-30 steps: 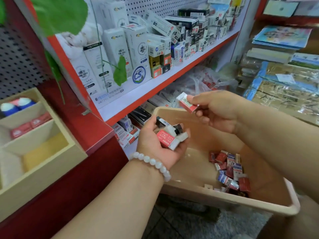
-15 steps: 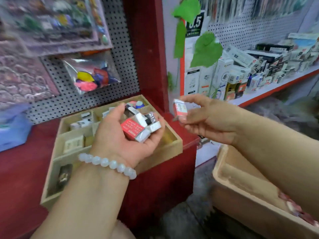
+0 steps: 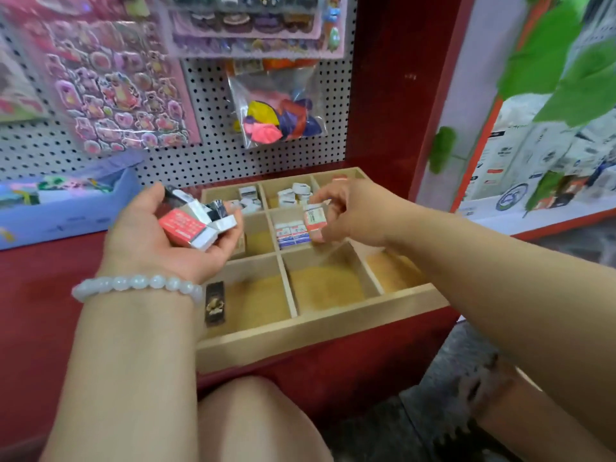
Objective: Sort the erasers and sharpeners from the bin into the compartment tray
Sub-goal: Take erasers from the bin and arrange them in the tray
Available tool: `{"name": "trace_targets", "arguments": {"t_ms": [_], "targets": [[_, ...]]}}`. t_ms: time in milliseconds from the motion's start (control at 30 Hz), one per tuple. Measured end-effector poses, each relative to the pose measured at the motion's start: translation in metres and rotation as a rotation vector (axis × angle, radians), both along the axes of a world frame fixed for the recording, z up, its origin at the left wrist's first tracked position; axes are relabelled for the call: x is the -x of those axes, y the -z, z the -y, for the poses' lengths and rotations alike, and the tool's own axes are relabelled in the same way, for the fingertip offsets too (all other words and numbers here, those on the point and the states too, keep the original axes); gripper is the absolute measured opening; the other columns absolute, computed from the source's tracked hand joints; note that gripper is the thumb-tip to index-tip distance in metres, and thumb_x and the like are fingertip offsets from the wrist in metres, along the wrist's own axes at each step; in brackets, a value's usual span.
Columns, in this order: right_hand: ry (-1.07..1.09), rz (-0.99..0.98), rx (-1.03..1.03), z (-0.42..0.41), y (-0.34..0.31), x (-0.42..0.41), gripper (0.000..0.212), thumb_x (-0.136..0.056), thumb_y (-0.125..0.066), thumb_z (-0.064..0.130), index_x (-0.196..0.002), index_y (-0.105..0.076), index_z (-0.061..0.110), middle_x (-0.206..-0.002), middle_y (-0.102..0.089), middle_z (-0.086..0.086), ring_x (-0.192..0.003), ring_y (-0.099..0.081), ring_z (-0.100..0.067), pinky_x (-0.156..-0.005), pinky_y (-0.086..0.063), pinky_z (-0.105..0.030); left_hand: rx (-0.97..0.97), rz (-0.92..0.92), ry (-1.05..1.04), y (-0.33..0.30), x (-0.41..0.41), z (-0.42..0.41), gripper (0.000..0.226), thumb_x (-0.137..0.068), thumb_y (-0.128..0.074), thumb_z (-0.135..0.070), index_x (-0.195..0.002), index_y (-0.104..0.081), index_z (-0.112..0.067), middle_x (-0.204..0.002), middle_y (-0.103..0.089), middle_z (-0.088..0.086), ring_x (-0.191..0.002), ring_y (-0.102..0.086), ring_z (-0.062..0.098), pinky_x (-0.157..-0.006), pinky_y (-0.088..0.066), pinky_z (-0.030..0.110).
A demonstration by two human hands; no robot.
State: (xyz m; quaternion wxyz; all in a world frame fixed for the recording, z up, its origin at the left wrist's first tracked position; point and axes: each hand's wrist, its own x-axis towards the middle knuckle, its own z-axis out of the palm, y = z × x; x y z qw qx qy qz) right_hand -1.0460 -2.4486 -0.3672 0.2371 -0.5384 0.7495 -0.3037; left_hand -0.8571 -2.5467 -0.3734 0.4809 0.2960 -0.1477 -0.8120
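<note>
Currently my right hand (image 3: 340,211) pinches a red-and-white eraser (image 3: 314,217) over the middle compartment of the wooden compartment tray (image 3: 320,323), mid-frame, just beside two blue-banded erasers (image 3: 292,235). My left hand (image 3: 160,238), palm up, cups a cluster of boxed erasers (image 3: 196,225).

Reds, pinks and pale wood all round.
Pale wooden tray (image 3: 320,323) on a dark red shelf (image 3: 40,288); red-and-white eraser (image 3: 315,217) above two blue-and-white ones (image 3: 292,235); red, white and black erasers in the left hand (image 3: 166,235); white bead bracelet (image 3: 136,284); pink stickers (image 3: 110,81); green leaves (image 3: 563,61).
</note>
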Motion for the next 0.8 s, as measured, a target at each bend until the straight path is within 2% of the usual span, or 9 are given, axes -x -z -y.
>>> {"name": "trace_targets", "arguments": {"t_ms": [167, 233, 300, 467, 600, 667, 733, 800], "targets": [[-0.198, -0.236, -0.227, -0.008, -0.003, -0.013, 0.048, -0.070, -0.081, 0.027, -0.113, -0.060, 0.029, -0.082, -0.067, 0.005, -0.077, -0.062, -0.012, -0.074, -0.050, -0.030, -0.044, 0.026, 0.027, 0.010, 0.001, -0.002, 0.027, -0.090, -0.059, -0.036, -0.086, -0.056, -0.009, -0.065, -0.069, 0.010, -0.084, -0.066, 0.026, -0.076, -0.055, 0.045], [-0.243, -0.320, -0.310, -0.014, -0.001, -0.019, 0.046, -0.070, -0.081, 0.030, -0.111, -0.061, 0.030, -0.083, -0.067, 0.008, -0.082, -0.063, -0.011, -0.076, -0.051, -0.030, -0.061, 0.039, 0.044, 0.010, 0.002, -0.003, 0.026, -0.089, -0.061, -0.036, -0.087, -0.058, -0.010, -0.070, -0.070, 0.010, -0.086, -0.066, 0.028, -0.074, -0.055, 0.050], [-0.241, -0.379, -0.332, -0.014, 0.008, -0.026, 0.042, -0.072, -0.080, 0.026, -0.109, -0.061, 0.027, -0.082, -0.066, 0.008, -0.082, -0.062, -0.010, -0.077, -0.052, -0.030, -0.080, 0.037, 0.057, 0.009, 0.003, -0.003, 0.026, -0.088, -0.063, -0.036, -0.091, -0.059, -0.010, -0.086, -0.070, 0.012, -0.088, -0.067, 0.030, -0.072, -0.055, 0.052], [-0.114, -0.350, -0.207, -0.007, 0.025, -0.037, 0.022, -0.074, -0.076, 0.010, -0.090, -0.063, 0.018, -0.081, -0.068, 0.003, -0.081, -0.066, -0.014, -0.072, -0.056, -0.031, -0.094, 0.077, 0.092, 0.011, 0.005, -0.006, 0.028, -0.089, -0.060, -0.038, -0.097, -0.059, -0.011, -0.099, -0.069, 0.011, -0.087, -0.066, 0.027, -0.069, -0.056, 0.048], [-0.136, -0.334, -0.214, -0.006, 0.024, -0.037, 0.016, -0.073, -0.076, 0.009, -0.083, -0.064, 0.015, -0.077, -0.069, 0.005, -0.079, -0.066, -0.011, -0.071, -0.054, -0.028, -0.089, 0.060, 0.134, 0.009, 0.009, -0.012, 0.028, -0.089, -0.061, -0.037, -0.095, -0.060, -0.010, -0.093, -0.069, 0.011, -0.077, -0.067, 0.028, -0.066, -0.057, 0.046], [-0.115, -0.397, -0.183, -0.006, 0.016, -0.037, 0.011, -0.076, -0.073, 0.012, -0.081, -0.064, 0.017, -0.076, -0.067, 0.007, -0.076, -0.063, -0.009, -0.067, -0.052, -0.023, -0.081, 0.056, 0.155, 0.007, 0.011, -0.015, 0.027, -0.089, -0.061, -0.036, -0.096, -0.061, -0.010, -0.086, -0.070, 0.012, -0.072, -0.068, 0.028, -0.066, -0.057, 0.045], [-0.053, -0.367, 0.018, -0.006, 0.002, -0.040, 0.012, -0.076, -0.075, 0.020, -0.079, -0.063, 0.021, -0.070, -0.061, 0.009, -0.063, -0.055, -0.002, -0.056, -0.043, -0.016, -0.065, 0.059, 0.169, 0.007, 0.014, -0.019, 0.029, -0.090, -0.060, -0.036, -0.098, -0.060, -0.009, -0.084, -0.070, 0.014, -0.075, -0.067, 0.030, -0.063, -0.057, 0.045], [-0.121, -0.131, 0.236, -0.008, -0.013, -0.050, 0.020, -0.072, -0.079, 0.020, -0.081, -0.062, 0.024, -0.072, -0.062, 0.007, -0.056, -0.050, -0.001, -0.054, -0.041, -0.015, -0.051, 0.068, 0.197, 0.006, 0.016, -0.021, 0.031, -0.092, -0.056, -0.037, -0.101, -0.059, -0.007, -0.084, -0.071, 0.017, -0.072, -0.070, 0.035, -0.056, -0.056, 0.049]]}}
